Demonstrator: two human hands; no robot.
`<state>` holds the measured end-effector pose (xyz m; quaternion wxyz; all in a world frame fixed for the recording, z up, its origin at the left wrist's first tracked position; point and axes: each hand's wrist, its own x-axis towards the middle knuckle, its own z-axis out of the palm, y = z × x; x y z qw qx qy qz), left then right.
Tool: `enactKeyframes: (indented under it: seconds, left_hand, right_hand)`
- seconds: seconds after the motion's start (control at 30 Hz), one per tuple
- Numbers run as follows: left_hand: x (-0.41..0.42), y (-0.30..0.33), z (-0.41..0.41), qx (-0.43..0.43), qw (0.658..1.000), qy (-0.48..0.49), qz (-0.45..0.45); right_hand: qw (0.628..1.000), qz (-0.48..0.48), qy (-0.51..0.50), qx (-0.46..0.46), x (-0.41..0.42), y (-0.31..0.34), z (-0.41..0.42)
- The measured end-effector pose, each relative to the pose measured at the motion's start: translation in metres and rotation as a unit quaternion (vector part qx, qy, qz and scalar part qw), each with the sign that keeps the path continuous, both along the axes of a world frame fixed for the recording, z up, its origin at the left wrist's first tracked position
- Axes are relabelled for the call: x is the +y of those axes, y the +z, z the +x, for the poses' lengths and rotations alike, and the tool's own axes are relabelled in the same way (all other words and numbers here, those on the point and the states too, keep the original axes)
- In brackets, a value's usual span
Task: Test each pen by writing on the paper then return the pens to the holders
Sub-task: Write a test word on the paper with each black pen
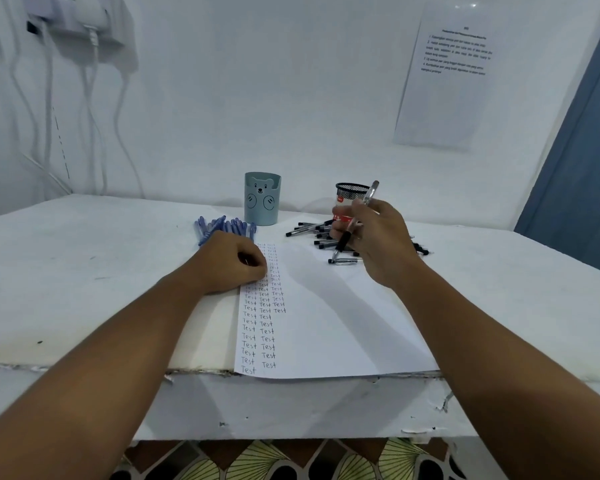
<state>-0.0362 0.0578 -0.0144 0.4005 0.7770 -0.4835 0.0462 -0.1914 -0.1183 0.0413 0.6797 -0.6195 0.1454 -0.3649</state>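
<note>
A white paper [343, 323] lies on the table, with columns of the word "Test" down its left side. My left hand [234, 263] rests on the paper's upper left edge, its fingers curled and holding nothing that I can see. My right hand [374, 237] holds a clear pen with a black grip [355, 220] above the paper's top right, tip pointing down. Several blue pens [222, 228] lie beside a pale blue bear holder [261, 199]. Several black pens [317, 233] lie scattered by a black mesh holder [350, 194], which my right hand partly hides.
The white table [84, 271] has a rough front edge [118, 368] near me. A printed sheet [447, 74] hangs on the back wall at the right, cables [94, 98] hang at the left, and a blue curtain [582, 168] borders the right side.
</note>
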Motion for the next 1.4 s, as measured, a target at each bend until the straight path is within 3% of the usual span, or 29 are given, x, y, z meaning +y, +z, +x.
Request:
enactKeyframes:
  seconds: [0.1, 0.33, 0.63, 1.4]
  left_hand:
    - [0.001, 0.000, -0.001, 0.008, 1.000, -0.007, 0.007]
    - [0.000, 0.002, -0.003, 0.005, 1.000, -0.005, 0.023]
    - [-0.001, 0.002, -0.003, -0.007, 0.999, -0.009, 0.034]
    - [-0.002, 0.003, -0.005, 0.004, 0.999, -0.013, 0.031]
  right_hand:
    - [0.994, -0.087, -0.025, 0.067, 0.009, -0.008, -0.008]
    - [0.987, -0.069, 0.098, 0.105, 0.051, -0.029, -0.022]
    - [0.978, -0.084, 0.151, 0.114, 0.071, -0.047, -0.028]
    - [0.966, -0.191, 0.105, 0.136, 0.071, -0.055, -0.031]
